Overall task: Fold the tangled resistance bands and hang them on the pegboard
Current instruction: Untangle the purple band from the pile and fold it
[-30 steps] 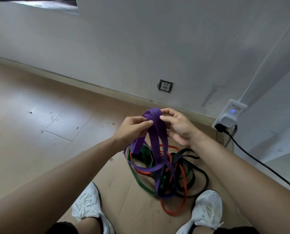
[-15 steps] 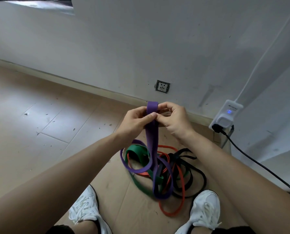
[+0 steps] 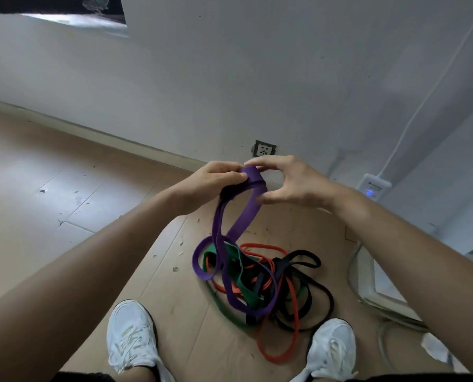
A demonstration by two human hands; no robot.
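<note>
A wide purple resistance band [image 3: 242, 220] rises from a tangled heap on the floor. My left hand [image 3: 210, 186] grips its folded top between thumb and fingers. My right hand [image 3: 287, 181] pinches the same fold from the right, index finger on top and thumb underneath. The band's lower loops still lie in the heap with a green band [image 3: 236, 267], an orange-red band [image 3: 291, 326] and a black band [image 3: 309, 288], all crossing one another between my feet. No pegboard is in view.
The heap lies on a brown cardboard sheet [image 3: 174, 285] on the pale floor. My white shoes [image 3: 132, 333] stand either side of it. The white wall carries a socket [image 3: 264, 148] and a plugged-in adapter [image 3: 373, 186]; cables [image 3: 367, 293] trail at the right.
The hands have lifted the purple band and spread its top from a tight pinched strip into a small folded loop. The right hand's fingers have opened wider around it.
</note>
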